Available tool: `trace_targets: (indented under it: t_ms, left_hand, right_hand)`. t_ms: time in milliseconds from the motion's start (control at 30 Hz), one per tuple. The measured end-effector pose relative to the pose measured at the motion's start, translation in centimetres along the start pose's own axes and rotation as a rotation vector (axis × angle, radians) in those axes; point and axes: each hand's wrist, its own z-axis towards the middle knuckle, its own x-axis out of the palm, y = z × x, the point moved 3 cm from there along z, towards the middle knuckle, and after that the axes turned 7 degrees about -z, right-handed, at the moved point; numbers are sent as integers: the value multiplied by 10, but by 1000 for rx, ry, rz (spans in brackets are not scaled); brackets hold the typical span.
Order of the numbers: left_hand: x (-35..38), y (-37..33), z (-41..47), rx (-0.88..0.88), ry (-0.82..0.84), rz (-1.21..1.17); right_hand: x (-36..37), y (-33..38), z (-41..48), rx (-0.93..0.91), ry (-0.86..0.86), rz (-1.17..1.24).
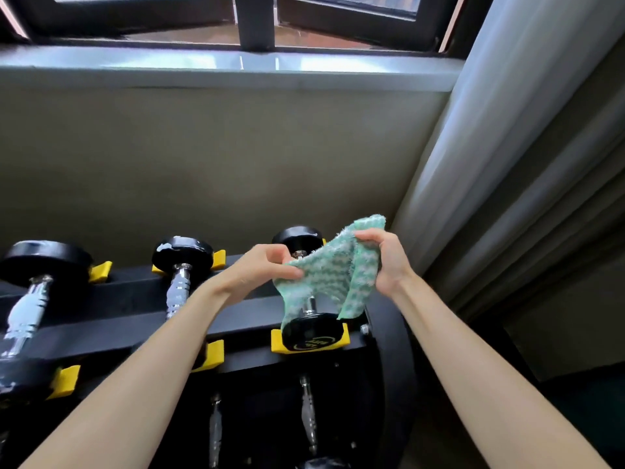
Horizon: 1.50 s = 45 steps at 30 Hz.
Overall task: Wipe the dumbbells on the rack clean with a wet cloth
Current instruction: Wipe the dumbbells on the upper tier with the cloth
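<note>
Both hands are on the green cloth (324,272): the left hand (267,265) pinches one edge between thumb and fingertips, and the right hand (385,262) has the other side bunched in curled fingers. That leaves it stretched in the air just above the rightmost dumbbell (313,335) on the rack (111,299), lower corners dangling over the handle. My guess at the main risk is a dangling corner snagging on the handle or a yellow cradle (277,343) and tugging out of that light pinch. A hard sideways scrub could also roll the dumbbell off its cradle, and wet chrome gets slippery.
</note>
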Motion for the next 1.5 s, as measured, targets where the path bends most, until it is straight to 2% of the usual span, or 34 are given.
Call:
trace_targets:
  t_ms: [100, 167, 300, 400, 533, 667, 767, 867, 1067, 1500]
  left_hand:
    - [-14, -5, 14, 46, -125, -10]
    - [-25, -3, 30, 128, -289, 168]
    - [-36, 18, 51, 395, -538, 557]
    - [-33, 46, 56, 513, -556, 847]
    - [-29, 74, 68, 474, -537, 1044]
    - [-20, 89, 81, 342, -553, 1020]
    - [-12, 91, 87, 120, -541, 791]
    - [-9, 92, 92, 53, -447, 738]
    - [-5, 101, 82, -19, -263, 818]
    - [8, 97, 58, -158, -62, 886]
  right_hand:
    - [-18, 14, 27, -99, 117, -351]
    - [-23, 15, 50, -192, 107, -536]
    - [-25, -11, 92, -434, -48, -713]
    - [-25, -49, 107, -612, -171, -950]
    - [-21, -87, 118, -636, -313, -1042]
    - [-11, -99, 122, -557, -341, -878]
    - [-12, -105, 125, -301, -314, -586]
    - [-16, -109, 126, -140, -255, -444]
    - [-19, -112, 111, -61, -124, -433]
    - [-22, -112, 81, 161, -53, -453]
